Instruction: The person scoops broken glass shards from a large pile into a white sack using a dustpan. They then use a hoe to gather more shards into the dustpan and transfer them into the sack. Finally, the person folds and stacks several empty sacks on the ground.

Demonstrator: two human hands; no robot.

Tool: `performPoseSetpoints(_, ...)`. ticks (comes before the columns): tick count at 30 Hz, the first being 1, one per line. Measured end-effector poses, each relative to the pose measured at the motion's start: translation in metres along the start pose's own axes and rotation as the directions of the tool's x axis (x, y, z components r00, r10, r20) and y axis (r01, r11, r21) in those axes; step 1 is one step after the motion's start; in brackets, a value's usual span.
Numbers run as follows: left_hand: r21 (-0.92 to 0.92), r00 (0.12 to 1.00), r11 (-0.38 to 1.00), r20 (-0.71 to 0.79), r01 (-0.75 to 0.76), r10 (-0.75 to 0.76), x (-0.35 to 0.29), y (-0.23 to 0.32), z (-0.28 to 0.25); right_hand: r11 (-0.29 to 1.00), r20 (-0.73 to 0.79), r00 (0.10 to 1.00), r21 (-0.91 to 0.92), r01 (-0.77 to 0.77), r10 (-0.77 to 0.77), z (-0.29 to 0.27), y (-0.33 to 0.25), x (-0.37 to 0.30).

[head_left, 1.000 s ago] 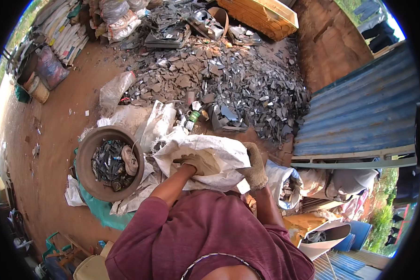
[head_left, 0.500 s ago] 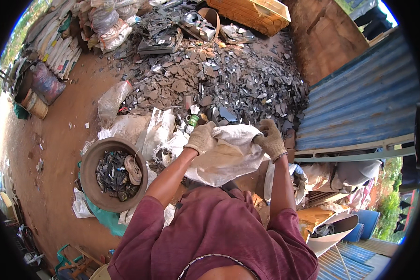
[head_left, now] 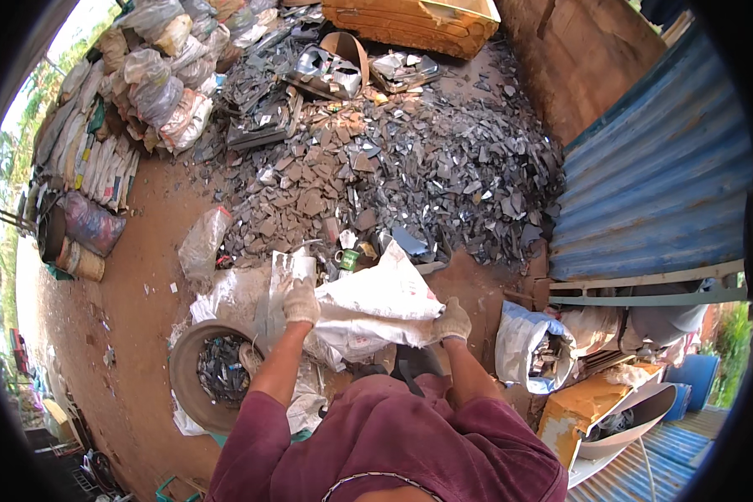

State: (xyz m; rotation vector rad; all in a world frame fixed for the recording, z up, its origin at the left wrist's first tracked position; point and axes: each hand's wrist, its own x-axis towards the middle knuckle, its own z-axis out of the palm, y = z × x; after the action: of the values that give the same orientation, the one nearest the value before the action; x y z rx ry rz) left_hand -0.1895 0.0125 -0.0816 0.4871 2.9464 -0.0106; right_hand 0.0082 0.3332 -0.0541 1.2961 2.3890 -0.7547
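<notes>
A white woven sack point(head_left: 376, 305) is stretched between my two gloved hands, in front of my body. My left hand point(head_left: 301, 304) is closed on its left edge, and my right hand point(head_left: 450, 321) grips its right corner. Both hands wear beige knitted gloves. Beyond the sack lies a small green can point(head_left: 348, 260). To the left, a round brown tub point(head_left: 194, 393) holds dark broken pieces and a coil of cord, partly covered by my left forearm.
A wide heap of broken dark plastic pieces point(head_left: 460, 167) spreads ahead. Blue corrugated sheeting point(head_left: 653, 184) stands at the right, above an open white-and-blue sack point(head_left: 514, 347). Stuffed bags point(head_left: 155, 92) are piled at the far left. An orange-yellow casing point(head_left: 410, 29) lies at the back.
Both hands have moved lower in view and left, drawing the sack wider. The sack has gone from a bunched, sagging shape to a flatter one with a raised peak. The view has shifted.
</notes>
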Motion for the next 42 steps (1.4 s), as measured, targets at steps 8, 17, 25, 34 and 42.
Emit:
performPoseSetpoints(8, -0.257, 0.937, 0.922, 0.274, 0.288, -0.216, 0.093, 0.053, -0.091, 0.668, 0.154, 0.982, 0.743, -0.04, -0.112, 0.046, -0.006, 0.132)
performPoseSetpoints(17, -0.176, 0.975, 0.963, 0.121, 0.204, -0.184, 0.219, 0.077, -0.034, 0.13, 0.448, 0.597, 0.718, -0.684, 0.665, 0.238, 0.042, 0.329)
performPoseSetpoints(25, -0.16, 0.973, 0.973, -0.132, 0.166, -0.187, 0.281, 0.127, 0.108, 0.16, 0.239, 0.317, 0.507, -0.847, 0.918, 0.232, 0.027, 0.378)
performPoseSetpoints(34, 0.037, 0.886, 0.985, -0.444, 0.17, -0.136, 0.288, 0.048, 0.083, 0.198, 0.085, 0.265, 0.459, -0.866, 0.96, 0.29, 0.039, 0.352)
performPoseSetpoints(42, 0.225, 0.97, 0.945, -0.108, 0.238, -0.218, 0.284, 0.055, 0.014, 0.253, 0.02, 0.295, 0.464, -0.849, 0.955, 0.322, 0.067, 0.353)
